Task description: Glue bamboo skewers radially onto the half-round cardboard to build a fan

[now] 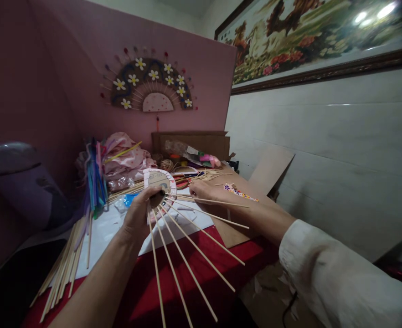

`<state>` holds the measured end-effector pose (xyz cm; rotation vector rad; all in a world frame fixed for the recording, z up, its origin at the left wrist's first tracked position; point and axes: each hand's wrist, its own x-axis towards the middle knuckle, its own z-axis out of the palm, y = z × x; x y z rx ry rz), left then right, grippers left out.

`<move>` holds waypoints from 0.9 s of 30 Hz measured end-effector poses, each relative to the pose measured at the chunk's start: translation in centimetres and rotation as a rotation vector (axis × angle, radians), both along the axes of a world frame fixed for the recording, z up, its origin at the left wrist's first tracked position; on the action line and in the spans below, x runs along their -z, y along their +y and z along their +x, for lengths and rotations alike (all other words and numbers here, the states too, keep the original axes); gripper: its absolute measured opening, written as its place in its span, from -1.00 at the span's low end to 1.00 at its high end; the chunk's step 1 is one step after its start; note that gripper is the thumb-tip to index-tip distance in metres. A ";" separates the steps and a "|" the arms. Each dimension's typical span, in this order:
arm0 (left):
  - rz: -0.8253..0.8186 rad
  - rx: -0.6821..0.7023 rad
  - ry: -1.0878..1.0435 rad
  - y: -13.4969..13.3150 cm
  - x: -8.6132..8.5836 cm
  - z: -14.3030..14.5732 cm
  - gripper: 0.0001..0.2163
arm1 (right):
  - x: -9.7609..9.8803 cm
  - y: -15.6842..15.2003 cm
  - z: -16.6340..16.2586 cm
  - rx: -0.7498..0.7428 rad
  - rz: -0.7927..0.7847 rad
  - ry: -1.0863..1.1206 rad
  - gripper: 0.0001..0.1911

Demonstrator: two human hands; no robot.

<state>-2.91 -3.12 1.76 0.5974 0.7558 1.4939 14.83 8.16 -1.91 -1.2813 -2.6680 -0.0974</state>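
My left hand is closed on a half-round cardboard piece from which several thin bamboo sticks fan out toward me. My right hand reaches over the table beyond it, fingers resting on a bundle of loose bamboo sticks lying on the white sheet. Its fingers look pinched around one stick, but the grip is partly hidden.
More sticks lie at the left table edge. Coloured strips, pink cloth, a cardboard box, cardboard sheets, red scissors crowd the back. A finished flowered fan hangs on the pink wall. A red cloth covers the table.
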 end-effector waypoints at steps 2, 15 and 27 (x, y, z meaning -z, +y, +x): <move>0.015 -0.009 0.004 0.0 -0.1 0.0 -0.94 | -0.3 -0.4 0.0 0.016 -0.021 0.019 -0.83; 0.017 -0.067 0.030 0.2 0.0 0.0 -0.93 | -4.2 0.5 2.0 0.113 -0.141 0.529 -0.86; -0.018 -0.035 -0.048 0.3 0.2 0.4 -0.87 | -3.9 -6.5 2.0 -0.223 -0.432 1.665 -0.83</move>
